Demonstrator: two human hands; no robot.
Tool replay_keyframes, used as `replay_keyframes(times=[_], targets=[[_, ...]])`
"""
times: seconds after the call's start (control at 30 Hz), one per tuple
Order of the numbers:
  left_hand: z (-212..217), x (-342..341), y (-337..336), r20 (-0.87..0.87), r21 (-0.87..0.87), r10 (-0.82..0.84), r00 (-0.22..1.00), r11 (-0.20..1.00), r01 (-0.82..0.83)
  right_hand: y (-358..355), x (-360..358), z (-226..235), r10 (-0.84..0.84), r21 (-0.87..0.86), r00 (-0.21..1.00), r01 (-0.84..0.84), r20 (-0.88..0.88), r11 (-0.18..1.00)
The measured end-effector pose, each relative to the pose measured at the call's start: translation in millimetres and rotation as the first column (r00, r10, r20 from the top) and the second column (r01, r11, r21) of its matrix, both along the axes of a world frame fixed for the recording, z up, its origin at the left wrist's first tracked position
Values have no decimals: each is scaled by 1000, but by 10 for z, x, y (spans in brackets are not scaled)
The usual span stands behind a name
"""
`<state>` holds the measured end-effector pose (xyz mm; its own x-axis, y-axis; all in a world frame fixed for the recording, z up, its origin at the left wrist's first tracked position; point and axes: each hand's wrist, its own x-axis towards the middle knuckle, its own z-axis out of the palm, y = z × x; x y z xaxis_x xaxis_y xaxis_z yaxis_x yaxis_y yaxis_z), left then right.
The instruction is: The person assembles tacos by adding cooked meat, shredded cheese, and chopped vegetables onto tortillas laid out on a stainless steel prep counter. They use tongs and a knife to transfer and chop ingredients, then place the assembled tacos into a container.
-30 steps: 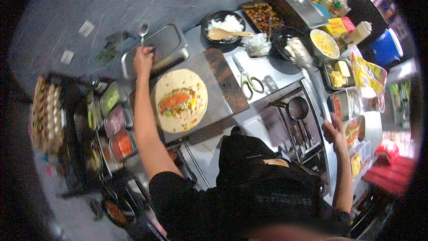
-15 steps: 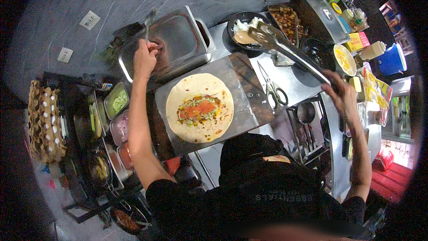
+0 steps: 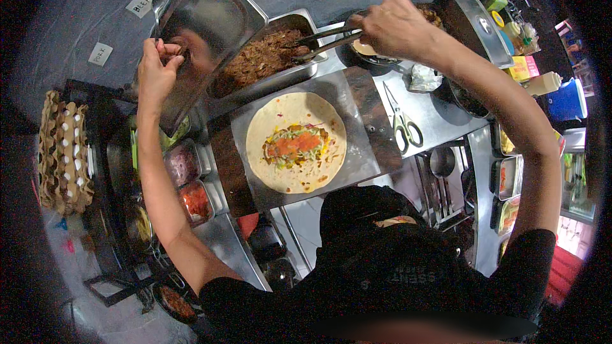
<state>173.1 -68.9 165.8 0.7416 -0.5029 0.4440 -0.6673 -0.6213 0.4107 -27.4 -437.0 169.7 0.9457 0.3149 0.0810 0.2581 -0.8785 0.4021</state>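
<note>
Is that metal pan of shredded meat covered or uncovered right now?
Uncovered. The left hand holds the steel lid tilted up off the pan, baring the meat, while the right hand reaches tongs in.

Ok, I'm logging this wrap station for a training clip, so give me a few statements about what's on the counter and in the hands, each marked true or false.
1. The left hand holds the metal lid tilted up off the meat pan. True.
2. The right hand grips tongs that point into the shredded meat. True.
3. The tortilla is rolled shut. False: it lies flat and open, filling in its middle.
4. The scissors lie on the tortilla. False: they lie to its right, apart from it.
5. The egg tray is at the far left. True.
</note>
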Motion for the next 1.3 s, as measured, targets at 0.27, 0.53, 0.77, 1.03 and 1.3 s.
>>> replay_keyframes(times=[0.27, 0.53, 0.77, 1.03, 1.3], targets=[[-185, 48, -62, -127, -10, 28, 992, 1000, -29, -71, 16, -157, -73, 131, 997, 77, -37, 988], [-212, 137, -133, -101, -13, 27, 995, 1000, -28, -409, -382, 31, -256, 413, 960, 279, -111, 867], [-290, 255, -105, -109, -22, 5, 994, 1000, -7, -438, -546, -131, -295, 663, 952, 270, -77, 698], [-377, 210, -169, -162, 38, 33, 986, 999, -27, -445, -834, -140, -375, 762, 787, 596, -490, 254], [-802, 200, -625, -207, 121, -58, 977, 989, 84, -559, -2093, 238, -506, 812, 687, 583, -521, -45]])
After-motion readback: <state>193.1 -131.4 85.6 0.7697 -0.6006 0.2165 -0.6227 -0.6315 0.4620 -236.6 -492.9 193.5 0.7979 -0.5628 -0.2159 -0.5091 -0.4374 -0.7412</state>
